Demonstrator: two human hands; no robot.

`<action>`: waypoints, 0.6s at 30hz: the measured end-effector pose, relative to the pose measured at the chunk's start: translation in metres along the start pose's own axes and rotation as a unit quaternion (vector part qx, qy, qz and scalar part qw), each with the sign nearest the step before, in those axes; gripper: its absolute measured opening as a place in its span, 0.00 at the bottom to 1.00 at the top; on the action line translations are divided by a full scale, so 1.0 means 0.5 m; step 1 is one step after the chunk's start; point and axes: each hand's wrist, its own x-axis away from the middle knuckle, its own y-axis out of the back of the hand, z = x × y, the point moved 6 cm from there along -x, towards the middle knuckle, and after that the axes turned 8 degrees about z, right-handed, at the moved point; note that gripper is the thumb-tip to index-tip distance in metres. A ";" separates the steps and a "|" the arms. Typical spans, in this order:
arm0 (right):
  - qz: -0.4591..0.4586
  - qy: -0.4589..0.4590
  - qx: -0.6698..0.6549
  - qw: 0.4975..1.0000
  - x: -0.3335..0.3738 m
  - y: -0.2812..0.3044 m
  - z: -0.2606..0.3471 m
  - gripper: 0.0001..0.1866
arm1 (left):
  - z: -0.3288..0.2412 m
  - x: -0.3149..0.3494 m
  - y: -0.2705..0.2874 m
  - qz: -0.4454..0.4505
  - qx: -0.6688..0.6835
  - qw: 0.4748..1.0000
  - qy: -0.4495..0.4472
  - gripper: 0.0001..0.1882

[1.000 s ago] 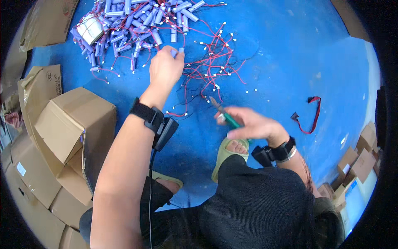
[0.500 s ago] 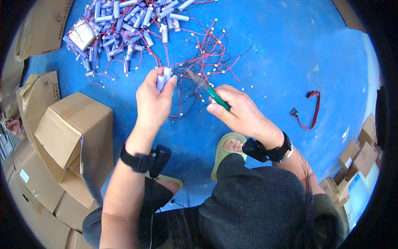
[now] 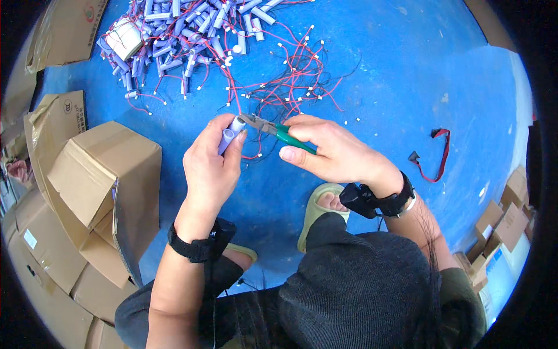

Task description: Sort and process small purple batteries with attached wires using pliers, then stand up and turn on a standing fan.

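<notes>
Between the thumb and fingers of my left hand point(image 3: 210, 156) is a purple battery pack point(image 3: 227, 139) of two cylindrical cells, pale ends upward. A red wire point(image 3: 236, 100) runs from its top toward the pile. My right hand point(image 3: 332, 148) is closed round the green handles of a pair of cutting pliers point(image 3: 264, 125). The metal jaws are at the top of the pack, beside the wire; whether they grip the wire is too small to tell. Beyond my hands lies a tangle of red and black wires point(image 3: 296, 72) with small white connectors.
A heap of purple batteries point(image 3: 192, 35) with leads covers the far left of the blue floor point(image 3: 401, 75), a white roll-shaped thing point(image 3: 123, 38) among them. An opened cardboard box point(image 3: 125, 168) stands left. A red-black strap point(image 3: 444, 156) lies right; small boxes point(image 3: 511, 224) sit farther right.
The pliers have moved left and their jaws now meet the top of the battery pack. My left hand has come slightly nearer to me with the pack.
</notes>
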 end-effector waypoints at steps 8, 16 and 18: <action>-0.031 -0.004 0.159 0.987 -0.006 0.001 0.018 0.17 | -0.006 0.001 0.013 0.034 -0.070 0.997 -0.024 0.13; -0.240 -0.116 0.400 0.877 -0.009 0.006 0.013 0.15 | 0.089 0.009 -0.054 0.159 -0.019 0.962 0.222 0.15; -0.205 -0.131 0.324 0.914 -0.004 0.015 -0.004 0.16 | 0.099 0.024 -0.062 0.071 0.368 0.885 0.278 0.17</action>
